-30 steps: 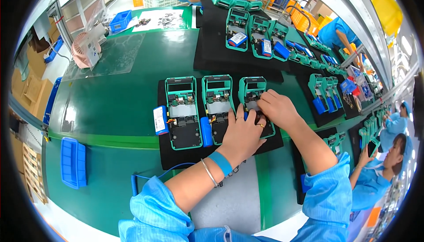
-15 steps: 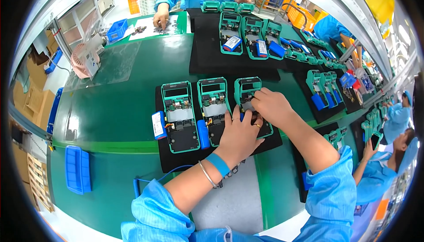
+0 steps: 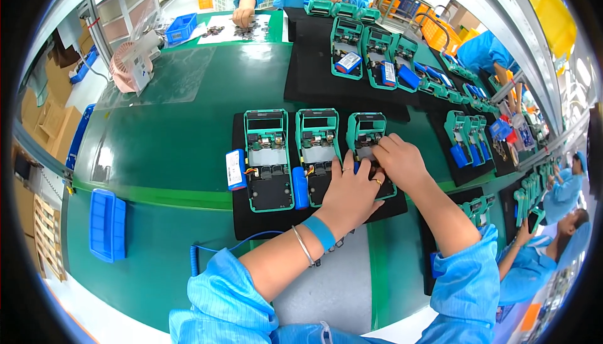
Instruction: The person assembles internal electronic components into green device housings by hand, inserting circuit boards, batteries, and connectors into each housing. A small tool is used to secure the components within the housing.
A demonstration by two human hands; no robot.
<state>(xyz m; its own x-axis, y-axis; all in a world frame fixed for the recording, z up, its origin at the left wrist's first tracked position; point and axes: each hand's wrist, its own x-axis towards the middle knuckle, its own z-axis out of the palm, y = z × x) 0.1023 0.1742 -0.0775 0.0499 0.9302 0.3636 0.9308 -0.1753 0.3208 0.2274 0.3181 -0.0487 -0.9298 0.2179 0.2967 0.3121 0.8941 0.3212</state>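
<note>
Three green-framed device housings lie side by side on a black mat [image 3: 259, 223]: the left housing [image 3: 270, 190], the middle housing [image 3: 317, 149] and the right housing [image 3: 367, 121]. My left hand [image 3: 352, 193] rests over the lower part of the right housing, fingers stretched out and apart. At that housing's right side, the fingers of my right hand [image 3: 402, 163] are bent together in a pinch; what lies between them is hidden. A blue battery pack [image 3: 236, 169] with a white label sits beside the left housing, joined by coloured wires. Another blue pack [image 3: 301, 188] lies between the left and middle housings.
A blue tray [image 3: 107, 225] stands on the green table at left, with a coiled blue cord [image 3: 194, 259] nearer me. Across the table, a co-worker's hand [image 3: 244, 14] touches small parts on a white sheet. More housings [image 3: 379, 61] lie on a far mat [image 3: 308, 90].
The whole view has shifted, so the table things appear farther right. My right hand has slid slightly down the right housing. The co-worker's other hand has come inward.
</note>
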